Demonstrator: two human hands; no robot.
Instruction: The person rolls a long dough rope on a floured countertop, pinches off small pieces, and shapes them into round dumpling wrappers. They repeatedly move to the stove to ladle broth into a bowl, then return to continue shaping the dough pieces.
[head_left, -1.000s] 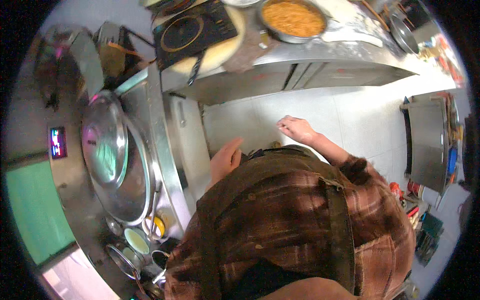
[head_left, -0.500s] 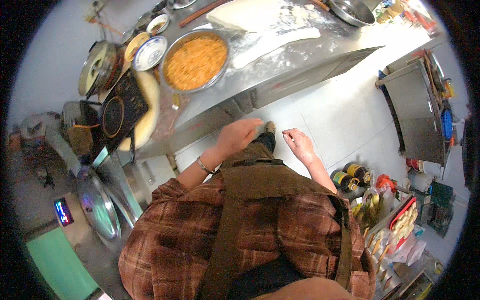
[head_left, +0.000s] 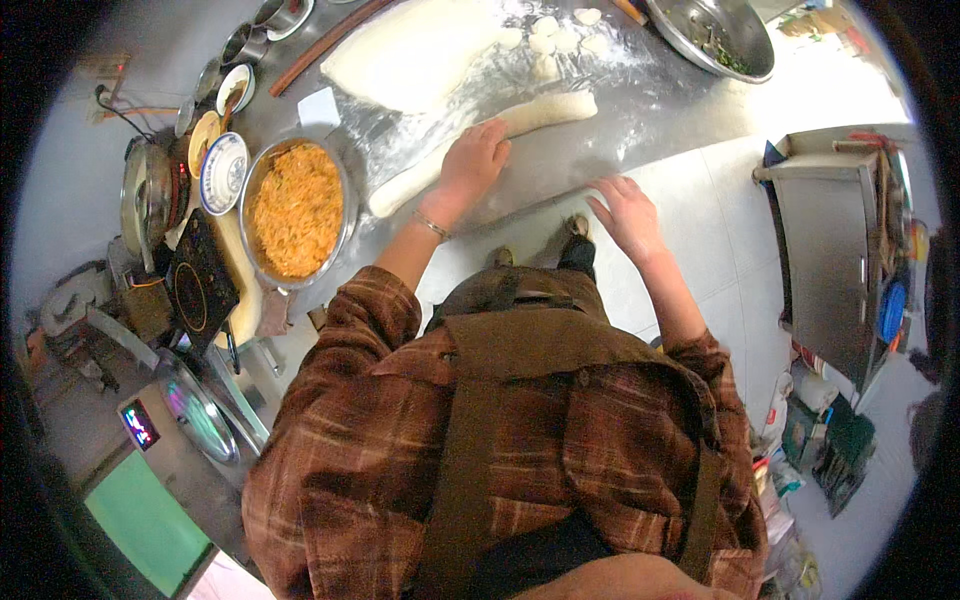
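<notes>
In the head view, the dough roll (head_left: pixel 555 112) lies on the steel counter (head_left: pixel 660 120) ahead of you, its long axis slanting from near left to far right. Your left hand (head_left: pixel 478 160) is the nearer one: it is over the middle of the roll, palm down with the fingers close together and loosely bent, gripping nothing that shows. Whether it presses on the dough or only skims it, you cannot tell from here. Your right hand (head_left: pixel 630 215) hangs apart at the counter's front edge, half open and empty; from it, the roll lies forward and to the left.

Nothing stands between either hand and the roll. Beyond it lie a dough sheet (head_left: pixel 410 55) and, farther right, small dough pieces (head_left: pixel 543 43) — all amid scattered flour. A brown rolling pin (head_left: pixel 325 48) slants along the sheet's left side. Off the roll's near left end, close beside your left forearm, sits a metal basin (head_left: pixel 350 200) of orange shredded filling (head_left: pixel 300 210) — the nearest bulky thing on that side. A blue-and-white bowl (head_left: pixel 223 175) stands left of the basin, and a steel bowl (head_left: pixel 700 25) holding chopped greens (head_left: pixel 735 62) is at the far right.
</notes>
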